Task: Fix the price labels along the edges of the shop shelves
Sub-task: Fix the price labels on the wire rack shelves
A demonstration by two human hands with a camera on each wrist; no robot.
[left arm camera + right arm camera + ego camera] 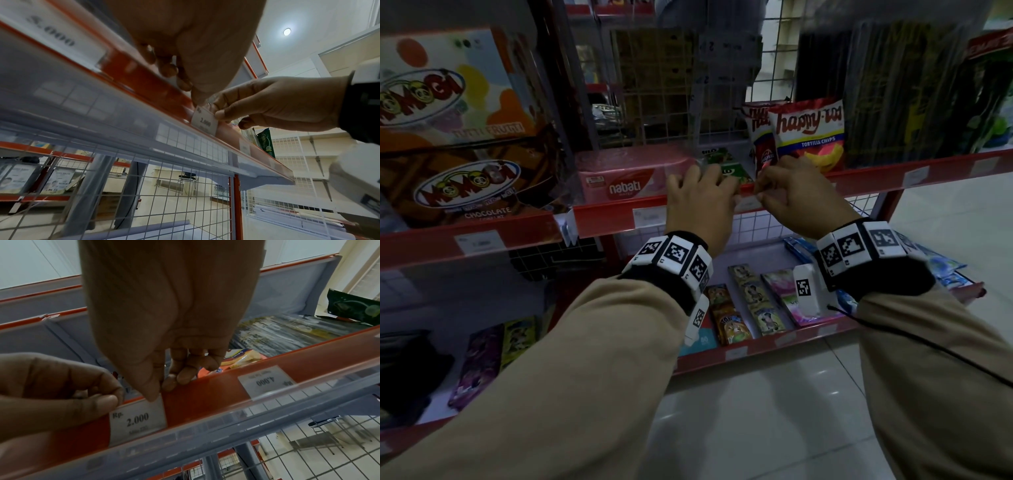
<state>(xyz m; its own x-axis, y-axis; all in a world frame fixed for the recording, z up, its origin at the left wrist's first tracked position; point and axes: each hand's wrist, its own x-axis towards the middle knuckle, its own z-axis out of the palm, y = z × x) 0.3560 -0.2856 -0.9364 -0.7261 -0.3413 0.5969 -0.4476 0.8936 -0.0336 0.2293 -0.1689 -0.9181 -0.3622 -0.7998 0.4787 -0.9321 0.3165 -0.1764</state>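
Right at the front edge of the red shelf rail (205, 402) sits a small white price label (137, 418) printed "Rp. 2.000", tucked behind the clear plastic strip that runs along the rail. Both hands meet at its upper edge. The right hand (164, 313) comes down from above, its thumb tip on the label's top right corner and the fingers curled against the top of the rail just beside it, so thumb and fingers pinch the label's upper edge. The left hand (51, 386) is at the label's top left corner, thumb and bent forefinger closed on that corner. From the head view the two hands (698, 202) (798, 198) sit close together on the same rail, knuckles nearly touching, with the label hidden beneath them.

Further along the rail to the right is a second label (265, 382) reading "4.000", lying upside down in the right wrist view. To the left another label (51, 37) reads "5.000". On the shelf behind the hands stand a pink Nabati pack (626, 178) and a Happy Tos tortilla chips bag (808, 133). Momogi boxes (465, 185) fill the neighbouring shelf on the left, and small sachets (753, 301) lie on the lower shelf.
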